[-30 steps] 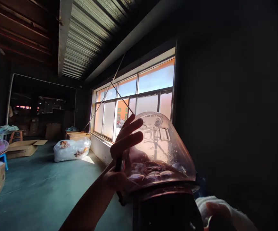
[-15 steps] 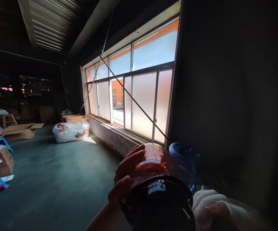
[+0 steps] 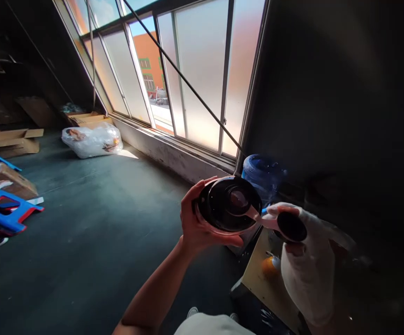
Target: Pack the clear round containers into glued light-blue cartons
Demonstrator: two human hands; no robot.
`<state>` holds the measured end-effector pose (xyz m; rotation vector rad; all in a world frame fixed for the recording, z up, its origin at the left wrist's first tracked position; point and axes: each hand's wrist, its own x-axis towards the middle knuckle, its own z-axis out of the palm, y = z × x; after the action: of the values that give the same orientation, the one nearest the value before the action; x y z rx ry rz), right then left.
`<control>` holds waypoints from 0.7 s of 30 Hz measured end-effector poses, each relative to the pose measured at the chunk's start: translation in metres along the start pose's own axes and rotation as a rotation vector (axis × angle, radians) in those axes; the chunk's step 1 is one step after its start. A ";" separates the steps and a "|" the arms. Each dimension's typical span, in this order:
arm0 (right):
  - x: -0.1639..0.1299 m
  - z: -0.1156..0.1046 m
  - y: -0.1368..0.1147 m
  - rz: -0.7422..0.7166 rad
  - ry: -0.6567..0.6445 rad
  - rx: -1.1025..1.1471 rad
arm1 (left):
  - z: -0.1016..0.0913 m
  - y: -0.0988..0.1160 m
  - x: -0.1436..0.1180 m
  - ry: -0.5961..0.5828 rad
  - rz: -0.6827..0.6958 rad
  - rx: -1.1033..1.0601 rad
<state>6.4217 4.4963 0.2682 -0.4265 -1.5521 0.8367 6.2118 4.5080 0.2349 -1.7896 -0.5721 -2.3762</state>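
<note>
My left hand grips the side of a large clear drinking bottle, seen from above so that its black lid faces me. A pinkish strap runs from the lid to a small black cap. My right hand, in a white glove, holds that cap just right of the bottle. Both hands are in front of my chest, above a yellow board.
A blue water jug stands by the dark wall behind the bottle. A small orange object lies on the yellow board. Across the green floor are a clear plastic bag, cardboard boxes and a blue stool. A thin rod crosses the window.
The bottle has come down from a raised, tipped position to chest height, lid towards me. My view has dropped from the ceiling to the floor. My right hand now holds the cap.
</note>
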 end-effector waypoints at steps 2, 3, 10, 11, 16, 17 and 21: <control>-0.001 0.000 0.004 0.047 -0.003 -0.008 | -0.003 -0.002 -0.005 -0.002 -0.013 0.042; -0.001 0.000 0.005 0.076 -0.010 -0.027 | -0.005 -0.003 -0.007 -0.008 -0.018 0.061; 0.001 0.003 0.003 0.128 -0.035 -0.045 | -0.011 -0.007 -0.007 -0.031 -0.014 0.066; 0.001 0.003 0.004 0.116 -0.029 -0.044 | -0.011 -0.007 -0.007 -0.035 -0.011 0.075; -0.007 -0.003 0.010 0.056 -0.029 -0.065 | -0.012 -0.006 -0.008 -0.045 0.000 0.102; -0.009 -0.005 0.011 0.052 -0.031 -0.064 | -0.012 -0.006 -0.008 -0.045 0.001 0.100; -0.011 -0.009 0.014 0.057 -0.048 -0.078 | -0.012 -0.004 -0.003 -0.039 0.040 0.119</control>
<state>6.4299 4.5003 0.2506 -0.5127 -1.6272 0.8368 6.2007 4.5068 0.2279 -1.7829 -0.6607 -2.2354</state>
